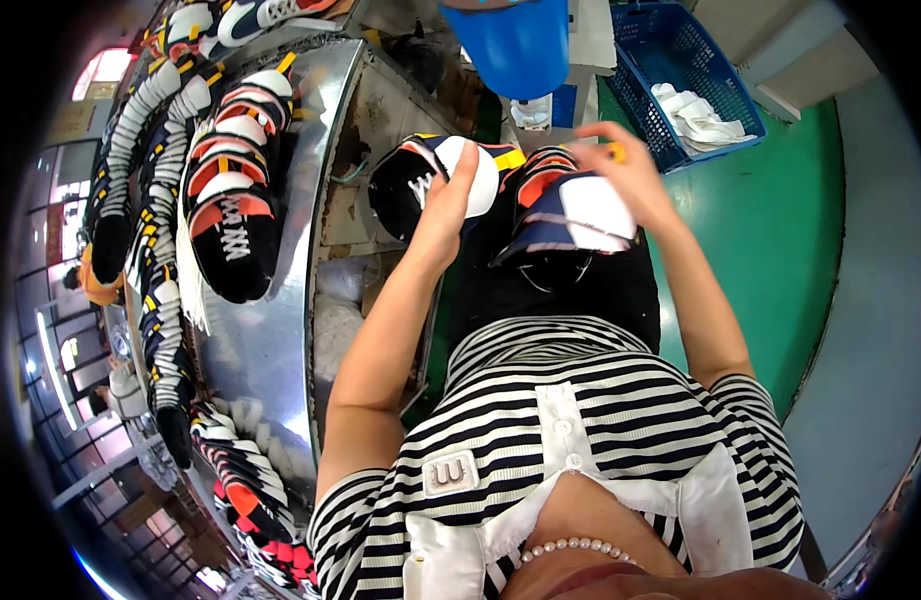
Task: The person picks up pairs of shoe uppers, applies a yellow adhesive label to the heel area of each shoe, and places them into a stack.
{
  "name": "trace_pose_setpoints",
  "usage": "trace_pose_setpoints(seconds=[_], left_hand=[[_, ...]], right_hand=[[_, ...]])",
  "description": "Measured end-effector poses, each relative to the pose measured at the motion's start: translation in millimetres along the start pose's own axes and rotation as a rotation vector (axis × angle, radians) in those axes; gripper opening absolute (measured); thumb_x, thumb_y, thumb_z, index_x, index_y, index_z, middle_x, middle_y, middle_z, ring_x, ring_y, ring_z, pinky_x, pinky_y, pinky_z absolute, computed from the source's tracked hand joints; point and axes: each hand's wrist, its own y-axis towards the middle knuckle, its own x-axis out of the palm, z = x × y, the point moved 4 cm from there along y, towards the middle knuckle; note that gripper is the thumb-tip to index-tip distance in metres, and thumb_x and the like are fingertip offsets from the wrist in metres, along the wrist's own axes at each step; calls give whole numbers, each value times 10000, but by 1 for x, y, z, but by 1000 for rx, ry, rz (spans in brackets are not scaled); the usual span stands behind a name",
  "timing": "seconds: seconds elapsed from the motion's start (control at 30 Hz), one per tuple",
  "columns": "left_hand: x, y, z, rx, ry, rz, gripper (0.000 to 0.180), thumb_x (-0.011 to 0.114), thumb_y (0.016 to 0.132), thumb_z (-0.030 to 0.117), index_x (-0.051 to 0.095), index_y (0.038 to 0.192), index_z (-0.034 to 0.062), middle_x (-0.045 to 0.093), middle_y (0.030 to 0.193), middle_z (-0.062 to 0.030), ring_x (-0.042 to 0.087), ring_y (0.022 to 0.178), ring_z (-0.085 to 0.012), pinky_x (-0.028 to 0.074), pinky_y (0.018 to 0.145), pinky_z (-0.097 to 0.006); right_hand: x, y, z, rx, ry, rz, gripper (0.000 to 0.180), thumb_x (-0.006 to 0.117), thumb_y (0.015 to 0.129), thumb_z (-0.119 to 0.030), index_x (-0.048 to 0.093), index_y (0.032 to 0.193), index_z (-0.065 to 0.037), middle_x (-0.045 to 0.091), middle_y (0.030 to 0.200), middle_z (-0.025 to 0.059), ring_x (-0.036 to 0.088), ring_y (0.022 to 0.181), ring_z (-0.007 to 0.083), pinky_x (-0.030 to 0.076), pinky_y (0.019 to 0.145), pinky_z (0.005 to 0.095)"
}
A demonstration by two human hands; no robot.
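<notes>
My left hand is closed on a shoe upper, black at the toe with white laces, a white panel and a yellow tab. It is held tilted, above and left of my lap. Across my dark-trousered lap lie more shoe uppers, nested together, navy and white with coral lining. My right hand is over their right side, at the white panel. Its fingers are smeared by motion, and a small yellow piece shows at them. Whether the fingers grip anything is unclear.
A metal bench at left carries a nested row of shoe uppers; longer rows stand beyond it. Ahead is a blue bin. A blue crate holding white pieces sits on the green floor at right.
</notes>
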Motion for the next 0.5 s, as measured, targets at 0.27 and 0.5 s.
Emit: trace_pose_setpoints(seconds=[0.27,0.5], left_hand=[[33,46,1,140,-4,-118,332,596,899,324,603,1031,20,615,938,-9,557,846,-87,430,751,-234],[17,103,-23,27,-48,-113,343,569,886,213,554,1137,-20,626,1040,-77,605,935,-164,464,815,-307]], right_hand=[[21,59,1,-164,-162,36,328,704,789,-240,611,930,42,639,793,85,583,755,138,457,712,269],[25,92,21,19,241,-219,168,647,847,-145,643,871,21,673,812,87,587,725,117,467,682,238]])
